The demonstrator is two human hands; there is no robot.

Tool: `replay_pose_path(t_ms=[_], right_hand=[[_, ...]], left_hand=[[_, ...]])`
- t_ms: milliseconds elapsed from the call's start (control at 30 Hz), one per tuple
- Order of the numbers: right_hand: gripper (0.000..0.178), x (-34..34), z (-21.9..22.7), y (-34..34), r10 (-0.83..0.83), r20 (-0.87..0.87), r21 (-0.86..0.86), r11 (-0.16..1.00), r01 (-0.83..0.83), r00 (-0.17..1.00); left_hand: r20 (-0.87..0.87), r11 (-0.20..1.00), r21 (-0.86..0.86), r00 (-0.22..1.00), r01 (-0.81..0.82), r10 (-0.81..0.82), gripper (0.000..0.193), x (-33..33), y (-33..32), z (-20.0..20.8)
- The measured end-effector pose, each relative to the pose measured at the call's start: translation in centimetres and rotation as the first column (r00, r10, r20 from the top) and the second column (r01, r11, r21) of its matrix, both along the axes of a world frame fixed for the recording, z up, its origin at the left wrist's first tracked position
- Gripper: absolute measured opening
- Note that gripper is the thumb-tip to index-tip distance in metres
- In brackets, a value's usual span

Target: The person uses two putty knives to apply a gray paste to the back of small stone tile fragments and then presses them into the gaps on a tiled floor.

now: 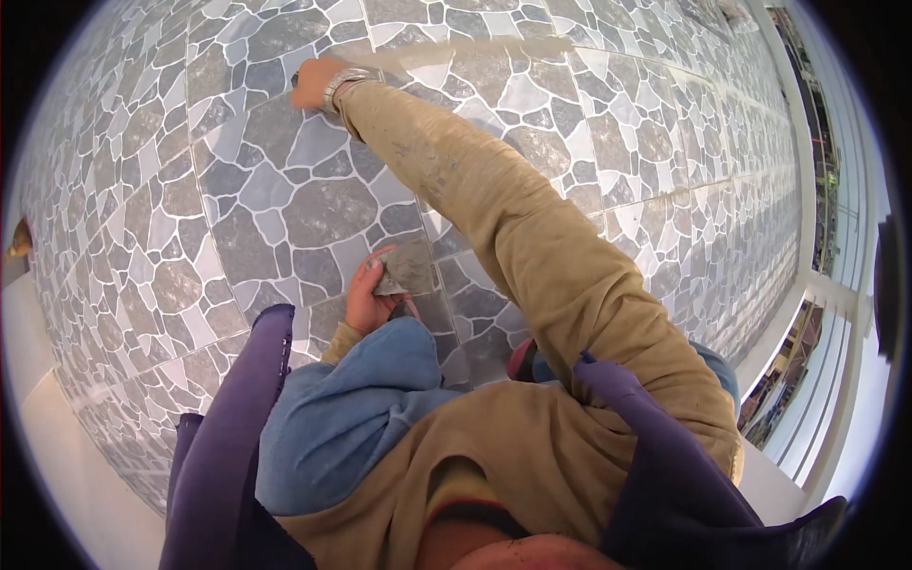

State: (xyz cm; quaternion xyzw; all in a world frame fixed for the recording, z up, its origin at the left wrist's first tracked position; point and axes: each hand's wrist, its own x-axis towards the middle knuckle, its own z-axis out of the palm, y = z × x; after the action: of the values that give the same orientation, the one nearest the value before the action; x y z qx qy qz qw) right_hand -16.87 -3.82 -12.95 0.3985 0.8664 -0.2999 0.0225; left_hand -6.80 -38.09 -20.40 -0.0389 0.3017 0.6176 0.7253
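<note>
My left hand [364, 296] is low in front of my bent knee. Its fingers and thumb hold a flat, squarish piece coated in grey mortar [408, 266]. Far ahead and slightly left, my right hand [318, 84] is closed in a fist close to the stone-patterned floor tiles [332, 211]. A small dark edge shows at the fist's left side; what it belongs to is hidden. A metal bracelet [346, 84] circles that wrist. Right of the fist, a dull grey-brown smear [475, 55] runs along a tile joint.
Purple flaps of cloth [233, 408] hang at either side of me. On the right, a white railing [812, 294] borders the tiled floor, with greenery and ground beyond. A pale wall or ledge [71, 456] lies at lower left, and a small brown object [21, 237] sits at the far left.
</note>
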Motion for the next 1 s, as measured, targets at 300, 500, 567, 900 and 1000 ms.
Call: replay_pose_path(t_ms=[300, 500, 567, 900, 1000], right_hand=[[0.03, 14.2, 1.2, 9.8, -0.071, -0.114, 0.007, 0.997, 0.072, 0.991], [0.035, 9.7, -2.5, 5.9, 0.363, -0.04, 0.565, 0.777, -0.279, 0.931], [0.034, 7.3, -4.1, 3.9, 0.337, -0.054, 0.618, 0.751, -0.233, 0.94], [0.034, 7.1, -2.6, -4.2, 0.264, 0.045, 0.343, 0.902, -0.263, 0.963], [0.035, 10.9, -1.8, 4.9, -0.092, 0.244, 0.479, 0.877, -0.038, 0.965]], left_hand=[[-0.015, 0.999, -0.031, 1.0, 0.011, -0.012, 0.042, -0.6, -0.4, 1.2], [0.002, 1.0, -0.022, 1.0, -0.019, 0.019, 0.042, -0.8, -1.3, 1.4], [0.015, 0.999, -0.031, 1.0, -0.027, 0.028, 0.042, -0.5, -0.9, 1.3], [0.022, 0.999, 0.001, 0.999, -0.041, 0.041, 0.041, -1.1, -1.8, 0.4], [0.055, 1.0, 0.022, 0.998, -0.017, 0.016, 0.041, -0.9, -0.5, 1.2]])
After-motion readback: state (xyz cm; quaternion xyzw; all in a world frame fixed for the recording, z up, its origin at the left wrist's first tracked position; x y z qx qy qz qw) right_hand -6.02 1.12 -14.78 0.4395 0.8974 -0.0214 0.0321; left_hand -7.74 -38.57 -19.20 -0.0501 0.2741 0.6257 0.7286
